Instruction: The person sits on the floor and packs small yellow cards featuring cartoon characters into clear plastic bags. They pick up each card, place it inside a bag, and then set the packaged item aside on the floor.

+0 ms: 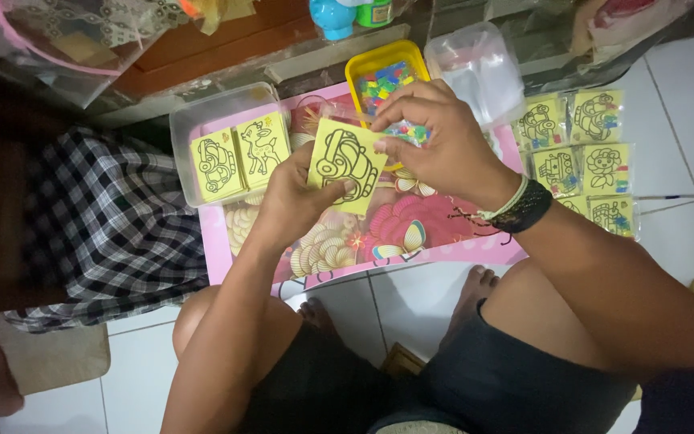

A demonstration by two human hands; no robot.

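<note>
Yellow card pinched by both hands' fingers — clear box left, packets right

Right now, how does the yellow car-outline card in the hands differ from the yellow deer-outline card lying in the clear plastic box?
The yellow car-outline card is held up and tilted, pinched by the left hand and the right hand; the yellow deer-outline card lies flat in the clear plastic box, untouched. The held card shows a vehicle, the boxed one an animal. The held card looks larger, perhaps only because it is nearer the camera. Both are yellow with black line drawings.
</note>
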